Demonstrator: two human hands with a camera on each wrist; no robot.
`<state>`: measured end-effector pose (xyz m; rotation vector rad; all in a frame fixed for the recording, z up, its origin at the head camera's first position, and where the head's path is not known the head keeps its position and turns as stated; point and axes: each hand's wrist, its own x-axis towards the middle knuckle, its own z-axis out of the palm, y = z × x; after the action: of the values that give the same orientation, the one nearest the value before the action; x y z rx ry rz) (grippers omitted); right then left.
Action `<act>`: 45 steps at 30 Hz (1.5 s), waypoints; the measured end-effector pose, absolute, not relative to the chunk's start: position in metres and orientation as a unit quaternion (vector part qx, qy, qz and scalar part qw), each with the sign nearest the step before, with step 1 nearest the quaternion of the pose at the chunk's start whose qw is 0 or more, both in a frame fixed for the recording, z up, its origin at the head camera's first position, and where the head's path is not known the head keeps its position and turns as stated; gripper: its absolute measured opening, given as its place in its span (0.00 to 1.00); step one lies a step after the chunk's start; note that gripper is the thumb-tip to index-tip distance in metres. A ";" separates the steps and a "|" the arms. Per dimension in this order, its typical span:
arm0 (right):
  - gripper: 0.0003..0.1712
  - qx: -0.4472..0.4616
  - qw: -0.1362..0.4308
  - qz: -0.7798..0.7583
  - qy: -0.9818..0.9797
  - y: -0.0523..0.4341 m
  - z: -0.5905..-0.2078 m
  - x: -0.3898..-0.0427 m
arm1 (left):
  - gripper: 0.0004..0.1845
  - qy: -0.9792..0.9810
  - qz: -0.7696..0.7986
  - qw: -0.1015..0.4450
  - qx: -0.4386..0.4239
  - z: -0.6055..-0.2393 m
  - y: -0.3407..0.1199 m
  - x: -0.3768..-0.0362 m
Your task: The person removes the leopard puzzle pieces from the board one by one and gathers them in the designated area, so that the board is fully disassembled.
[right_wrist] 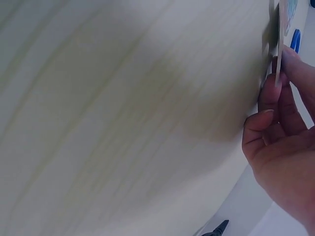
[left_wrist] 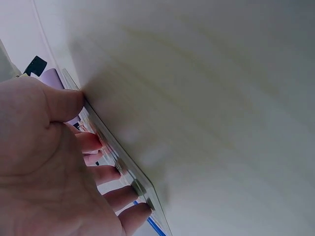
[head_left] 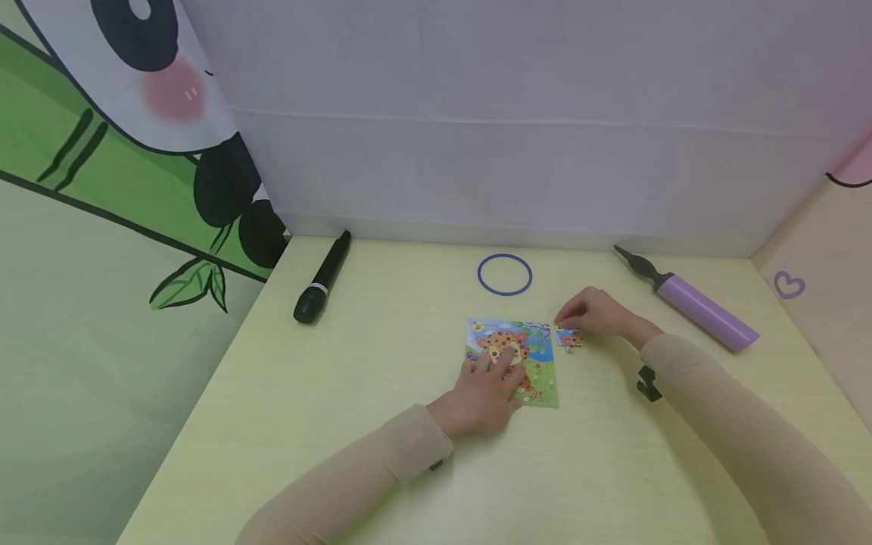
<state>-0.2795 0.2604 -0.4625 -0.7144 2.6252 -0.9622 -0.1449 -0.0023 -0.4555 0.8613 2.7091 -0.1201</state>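
Observation:
A colourful puzzle board point(head_left: 543, 378) printed with a spotted cartoon animal lies flat on the table. My left hand point(head_left: 485, 393) rests on its lower left part with the fingers spread, and the left wrist view shows the fingertips on the board's face point(left_wrist: 129, 169). Just off the board's upper right edge, my right hand point(head_left: 599, 312) pinches a small puzzle piece point(head_left: 569, 337). In the right wrist view the thin piece point(right_wrist: 280, 54) stands between thumb and fingers.
A blue ring point(head_left: 505, 275) lies behind the board. At the back left is a black microphone point(head_left: 323, 280); at the right lies a purple hand pump point(head_left: 708, 310) with a black nozzle. A pale curtain point(head_left: 477, 174) hangs along the table's point(head_left: 286, 409) back edge.

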 end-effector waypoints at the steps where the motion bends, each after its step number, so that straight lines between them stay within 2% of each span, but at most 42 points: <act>1: 0.04 -0.246 0.127 -0.330 0.902 0.261 -0.462 -0.279 | 0.32 0.942 -0.042 0.147 0.299 -0.455 -0.002 -0.145; 26: 0.05 -0.242 0.127 -0.326 0.905 0.258 -0.460 -0.279 | 0.32 0.942 -0.028 0.141 0.305 -0.454 -0.003 -0.144; 34: 0.08 -0.268 0.113 -0.330 0.898 0.239 -0.449 -0.276 | 0.32 0.941 -0.028 0.142 0.306 -0.453 -0.003 -0.143; 45: 0.10 -0.275 0.144 -0.342 0.887 0.208 -0.445 -0.275 | 0.31 0.939 -0.035 0.146 0.310 -0.452 -0.004 -0.143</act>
<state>-0.2751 0.2076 -0.4453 -0.7918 2.5561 -0.9870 -0.1435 -0.0043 -0.4518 0.8914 2.7041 -0.1007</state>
